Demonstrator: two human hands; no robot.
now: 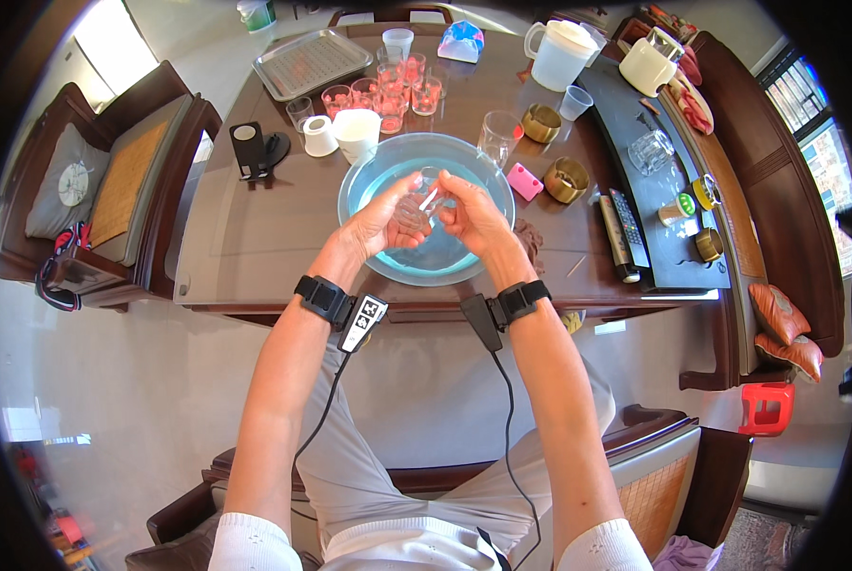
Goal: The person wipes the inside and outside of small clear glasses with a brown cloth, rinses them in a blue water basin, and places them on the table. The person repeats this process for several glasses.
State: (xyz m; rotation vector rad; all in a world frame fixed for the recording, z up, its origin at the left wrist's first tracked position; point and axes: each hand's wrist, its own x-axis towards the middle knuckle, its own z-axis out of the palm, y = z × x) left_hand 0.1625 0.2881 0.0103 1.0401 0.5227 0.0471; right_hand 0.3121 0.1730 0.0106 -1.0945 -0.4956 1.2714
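Observation:
Over a clear plastic basin (349,246) of bluish water, both hands are around a small clear drinking glass (413,210). My left hand (374,225) grips it, with the thumb on top and the fingers curled beneath. My right hand (477,218) has its thumb and fingertips on the glass's right side, hiding part of it. A thin white streak (429,198) shows at the glass; I cannot tell whether it is an object or a reflection. Beside the basin on the right lie a pink sponge (524,183) and a brown cloth (529,239), partly behind my right wrist.
Behind the basin stand several red-patterned glasses (390,110), a white cup (357,134) and a metal tray (312,64). To the right are a tall glass (499,139), two brass bowls (567,180) and a pitcher (562,57). A black phone stand (255,151) is at left.

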